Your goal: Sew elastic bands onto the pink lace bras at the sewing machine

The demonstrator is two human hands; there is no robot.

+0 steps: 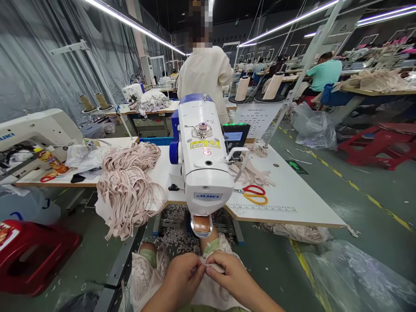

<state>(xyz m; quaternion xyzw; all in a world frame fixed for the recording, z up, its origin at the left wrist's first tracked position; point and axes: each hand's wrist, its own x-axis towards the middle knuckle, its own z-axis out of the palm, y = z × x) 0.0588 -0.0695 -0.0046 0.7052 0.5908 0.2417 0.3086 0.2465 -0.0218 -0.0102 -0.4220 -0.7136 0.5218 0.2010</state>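
Note:
Over the lap, my left hand (186, 273) and my right hand (225, 271) meet with thumbs and fingers pinched together. A small pale piece of fabric (218, 268) shows between the fingers of my right hand, and both pinches close on it at its edge. Most of the piece is hidden by the fingers. White lace fabric (143, 271) lies across the lap under and beside my hands. Just beyond them stands a white JUKI sewing machine (208, 173), its front end above the knees.
A large pile of beige straps (126, 190) hangs off the table's left part. Right of the machine lie scissors with red and orange handles (255, 194) and more straps (253, 173). A red stool (39, 255) stands at left. A person (204, 78) stands behind the machine.

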